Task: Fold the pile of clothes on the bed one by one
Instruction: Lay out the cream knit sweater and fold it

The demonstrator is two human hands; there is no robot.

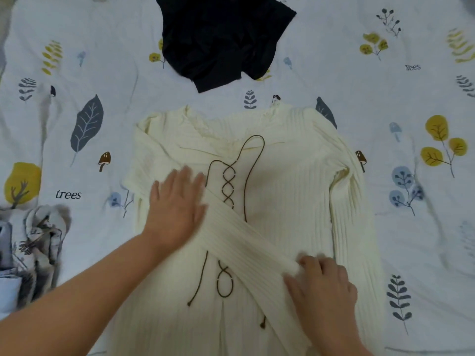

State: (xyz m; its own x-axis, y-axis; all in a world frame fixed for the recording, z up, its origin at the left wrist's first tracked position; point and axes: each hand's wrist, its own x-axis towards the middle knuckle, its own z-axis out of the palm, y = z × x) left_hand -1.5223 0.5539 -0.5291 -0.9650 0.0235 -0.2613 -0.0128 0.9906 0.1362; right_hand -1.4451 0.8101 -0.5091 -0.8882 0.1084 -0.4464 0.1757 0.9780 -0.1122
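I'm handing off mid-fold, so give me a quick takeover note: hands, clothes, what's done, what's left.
Left hand: flat, pressing the folded-in sleeve on the cream sweater.
Right hand: fingers curled at that sleeve's cuff.
Sweater lies face up on the bed; the other sleeve is not yet folded in.
Black garment lies unfolded beyond it.
Left: other sleeve, fold the body, then the black garment.

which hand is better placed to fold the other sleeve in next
Right, probably. The right hand pinches the folded sleeve's cuff, beside the unfolded sleeve along the cream ribbed sweater's right edge. The left hand lies flat on the far side, pressing the folded sleeve.
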